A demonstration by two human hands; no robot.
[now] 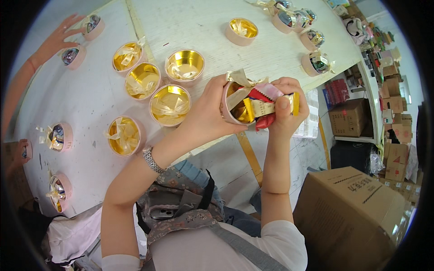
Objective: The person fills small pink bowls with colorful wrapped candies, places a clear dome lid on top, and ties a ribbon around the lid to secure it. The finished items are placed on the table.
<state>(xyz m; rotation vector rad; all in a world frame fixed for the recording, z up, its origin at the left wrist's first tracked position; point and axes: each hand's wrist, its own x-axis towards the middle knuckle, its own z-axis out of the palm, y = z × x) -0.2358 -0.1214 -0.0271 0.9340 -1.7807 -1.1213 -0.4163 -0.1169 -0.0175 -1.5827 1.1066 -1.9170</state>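
Note:
My left hand (208, 106) is wrapped round a small round pink box (231, 106) with a gold inside and a cream ribbon (239, 77), tilted above the table's front edge. At the box's mouth, my right hand (289, 106) grips several wrapped candies (263, 107) in yellow, white, red and pink wrappers. Some of the candies reach into the box; how many lie inside is hidden. Just left of my left hand stand several gold-lined round boxes (171, 105) with ribbons in them and no candy showing.
Filled boxes (312, 39) with clear domes stand at the far right of the white table (194, 27). A co-worker's hand (63, 31) touches a domed box (93, 27) at the far left. A large carton (352, 212) stands by my right side.

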